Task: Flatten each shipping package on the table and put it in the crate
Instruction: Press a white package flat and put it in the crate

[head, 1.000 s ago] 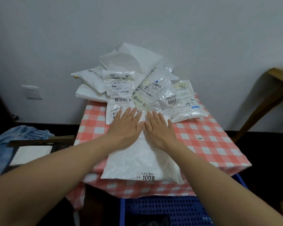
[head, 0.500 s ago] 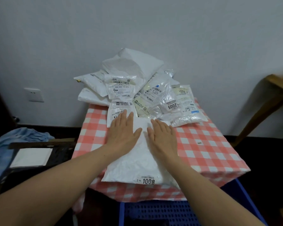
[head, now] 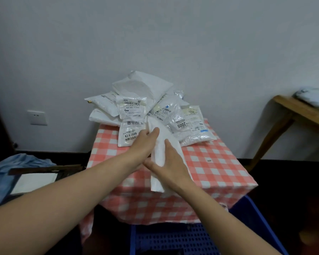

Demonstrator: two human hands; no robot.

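Head view. The white package (head: 161, 153) is held up off the tabletop (head: 215, 168), over its front middle and turned edge-on to us. Only a narrow crumpled strip shows, plain white on this side.

The left hand (head: 143, 144) grips the upper part, thumb on the near face; its fingers are hidden behind the package. The right hand (head: 171, 166) is wrapped round the lower part, thumb pointing up along it; its fingertips are out of sight.

Behind, the pile of packages (head: 145, 92) sits at the back of the tabletop, against the wall. We can read two labels:
- "43-6-2609" on the front-left package (head: 130, 135)
- "2005", upside down, on the right-hand package (head: 184, 126)

A further number just beyond is partly covered — possibly "7001", not certain. Barcodes and fine print are too small to read.

The blue crate (head: 173, 238) stands below the front edge of the tabletop, cut off by the bottom of the frame and partly covered by the right forearm. At far right the wooden bench (head: 302, 115) carries a grey bundle, also cut off.
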